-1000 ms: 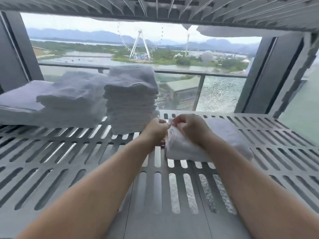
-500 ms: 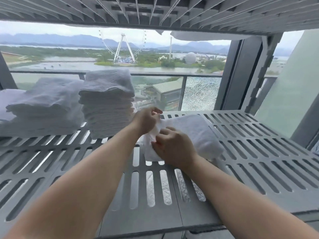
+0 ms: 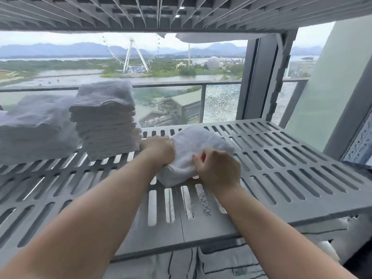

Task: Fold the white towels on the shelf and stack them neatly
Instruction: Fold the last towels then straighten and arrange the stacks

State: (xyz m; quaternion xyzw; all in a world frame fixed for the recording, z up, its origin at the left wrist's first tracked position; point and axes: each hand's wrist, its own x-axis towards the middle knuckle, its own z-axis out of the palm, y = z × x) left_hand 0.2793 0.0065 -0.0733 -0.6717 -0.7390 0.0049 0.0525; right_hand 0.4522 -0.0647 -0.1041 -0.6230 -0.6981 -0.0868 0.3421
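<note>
The left hand (image 3: 159, 152) grips the left edge of a rumpled white towel (image 3: 193, 144) on the grey slotted shelf (image 3: 281, 168); the right hand (image 3: 218, 170) pinches its near side. A stack of folded white towels (image 3: 106, 125) stands just left of the left hand

on the slotted grey shelf (image 3: 281, 158), a crumpled white towel (image 3: 193, 146) lies between both hands: the left hand (image 3: 159, 152) grips its left edge with curled fingers, and the right hand (image 3: 218, 168) pinches its near right side. a tall stack of folded towels (image 3: 106, 121) stands just left of the left hand, with a lower, looser pile of towels (image 3: 36, 127) right beside it further left. beyond the shelf are a balcony railing (image 3: 181, 84), water, a ferris wheel (image 3: 130, 55) and hills, and the ribbed underside of an upper shelf (image 3: 161, 13) runs overhead.
</note>
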